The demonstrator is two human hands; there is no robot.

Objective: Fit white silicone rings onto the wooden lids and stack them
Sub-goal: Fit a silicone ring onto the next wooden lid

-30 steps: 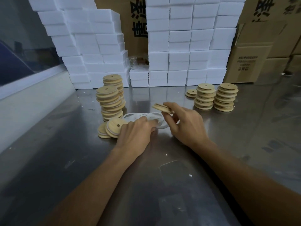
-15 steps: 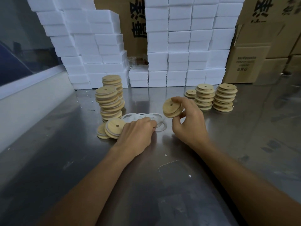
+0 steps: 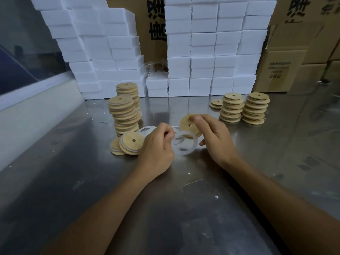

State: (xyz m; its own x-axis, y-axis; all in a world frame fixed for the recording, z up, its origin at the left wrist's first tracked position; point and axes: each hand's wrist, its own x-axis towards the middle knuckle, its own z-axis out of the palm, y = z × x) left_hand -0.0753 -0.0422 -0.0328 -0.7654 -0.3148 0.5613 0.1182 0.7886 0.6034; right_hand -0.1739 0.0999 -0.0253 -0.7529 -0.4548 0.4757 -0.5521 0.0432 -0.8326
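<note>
Left grip (image 3: 158, 142) pinching white silicone ring (image 3: 184, 145), right grip (image 3: 213, 137) pinching tilted wooden lid (image 3: 187, 123) just behind it

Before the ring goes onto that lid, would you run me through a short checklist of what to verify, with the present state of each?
1. Right hand grips the wooden lid: ok, thumb and fingers pinch its rim, face tilted toward the camera.
2. Left hand holds a white silicone ring: ok, pinched at its left edge.
3. Only one ring picked up: cannot tell, blurred, more rings lie behind it.
4. Ring centred on the lid: not ok, it hangs below and in front of the lid.
5. Place for the finished lid: ok, ringed lids lean against the left stack.
6. Bare lids left: ok, stacks on the right.
</note>
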